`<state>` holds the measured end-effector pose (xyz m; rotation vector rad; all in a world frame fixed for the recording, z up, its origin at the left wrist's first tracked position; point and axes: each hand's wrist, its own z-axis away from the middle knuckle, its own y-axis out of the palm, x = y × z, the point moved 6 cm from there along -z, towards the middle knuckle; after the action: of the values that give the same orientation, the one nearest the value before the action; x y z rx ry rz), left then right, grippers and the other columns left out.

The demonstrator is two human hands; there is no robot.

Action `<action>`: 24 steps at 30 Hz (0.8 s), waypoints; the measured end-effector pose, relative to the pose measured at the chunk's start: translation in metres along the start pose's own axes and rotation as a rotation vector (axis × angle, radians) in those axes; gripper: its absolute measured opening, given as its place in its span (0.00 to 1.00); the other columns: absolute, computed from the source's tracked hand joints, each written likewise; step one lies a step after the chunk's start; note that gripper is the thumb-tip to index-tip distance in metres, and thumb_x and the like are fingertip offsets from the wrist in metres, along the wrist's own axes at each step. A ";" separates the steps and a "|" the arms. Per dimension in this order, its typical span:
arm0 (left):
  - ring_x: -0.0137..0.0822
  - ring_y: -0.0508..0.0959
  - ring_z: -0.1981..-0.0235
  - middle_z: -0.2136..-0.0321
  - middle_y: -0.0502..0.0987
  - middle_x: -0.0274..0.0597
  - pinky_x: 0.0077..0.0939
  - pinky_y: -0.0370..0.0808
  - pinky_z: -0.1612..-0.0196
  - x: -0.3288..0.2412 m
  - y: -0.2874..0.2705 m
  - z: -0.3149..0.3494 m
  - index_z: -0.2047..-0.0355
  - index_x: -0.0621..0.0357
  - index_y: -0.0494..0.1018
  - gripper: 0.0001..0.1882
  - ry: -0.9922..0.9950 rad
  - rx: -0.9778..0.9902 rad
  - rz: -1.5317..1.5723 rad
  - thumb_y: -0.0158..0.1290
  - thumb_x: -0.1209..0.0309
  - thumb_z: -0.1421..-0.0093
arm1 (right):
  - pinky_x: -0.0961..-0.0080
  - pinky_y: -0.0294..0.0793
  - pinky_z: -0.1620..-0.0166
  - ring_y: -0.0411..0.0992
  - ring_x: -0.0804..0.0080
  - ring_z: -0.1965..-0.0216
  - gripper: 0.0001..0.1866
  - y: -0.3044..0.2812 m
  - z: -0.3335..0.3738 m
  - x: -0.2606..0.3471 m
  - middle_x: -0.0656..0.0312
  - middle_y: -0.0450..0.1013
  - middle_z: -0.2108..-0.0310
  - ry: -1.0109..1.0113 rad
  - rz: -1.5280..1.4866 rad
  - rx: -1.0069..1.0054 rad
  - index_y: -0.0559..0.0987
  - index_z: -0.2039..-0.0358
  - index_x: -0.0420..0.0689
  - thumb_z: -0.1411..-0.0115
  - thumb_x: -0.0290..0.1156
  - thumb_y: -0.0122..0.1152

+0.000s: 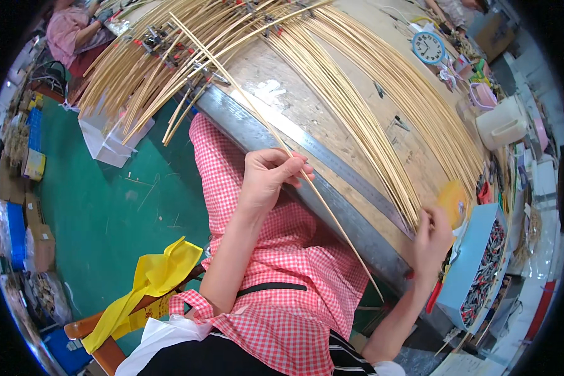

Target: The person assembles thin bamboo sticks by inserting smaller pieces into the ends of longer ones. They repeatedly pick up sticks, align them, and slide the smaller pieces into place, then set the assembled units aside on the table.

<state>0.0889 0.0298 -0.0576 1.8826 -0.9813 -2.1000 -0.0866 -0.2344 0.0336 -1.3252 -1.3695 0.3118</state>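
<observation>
A long, thin bamboo strip (332,211) runs slantwise across my lap, from the stick pile at upper left down past the table edge. My left hand (271,172) pinches it near its middle, thumb against fingers. My right hand (432,235) is at the near end of a bundle of bamboo strips (357,128) lying on the table. Its fingers are curled, and whatever is between them is hidden. Just beyond that hand is a yellow round object (452,199), somewhat blurred. A steel ruler (351,175) lies along the table's near side.
Clamped bamboo strips (150,69) overhang the table at upper left, above a white box (109,141). A blue tray (476,276) of small clips stands at right, near a white jug (502,122) and a blue clock (428,47). Another person (72,34) sits at far left.
</observation>
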 end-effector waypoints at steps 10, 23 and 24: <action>0.40 0.82 0.73 0.74 0.80 0.51 0.23 0.77 0.75 -0.014 0.007 0.008 0.71 0.71 0.76 0.09 -0.026 -0.061 -0.059 0.59 0.73 0.43 | 0.86 0.51 0.77 0.58 0.87 0.79 0.07 -0.096 0.073 -0.071 0.71 0.66 0.81 0.353 -0.564 -0.054 0.76 0.77 0.38 0.42 0.22 0.57; 0.42 0.83 0.71 0.73 0.79 0.52 0.25 0.82 0.74 -0.061 0.017 0.027 0.72 0.71 0.76 0.04 0.184 -0.036 0.072 0.58 0.79 0.44 | 0.81 0.63 0.75 0.69 0.75 0.78 0.02 -0.006 0.062 0.034 0.60 0.72 0.81 -0.016 -0.483 0.170 0.79 0.77 0.35 0.53 0.17 0.63; 0.42 0.83 0.72 0.73 0.79 0.52 0.27 0.82 0.74 -0.061 0.016 0.026 0.71 0.72 0.76 0.05 0.191 -0.043 0.068 0.58 0.79 0.44 | 0.80 0.64 0.75 0.69 0.74 0.78 0.02 -0.006 0.062 0.037 0.59 0.72 0.81 -0.022 -0.470 0.166 0.79 0.76 0.35 0.54 0.17 0.63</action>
<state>0.0717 0.0586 0.0024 1.9556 -0.9352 -1.8487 -0.1299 -0.1765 0.0376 -0.8336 -1.5892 0.1160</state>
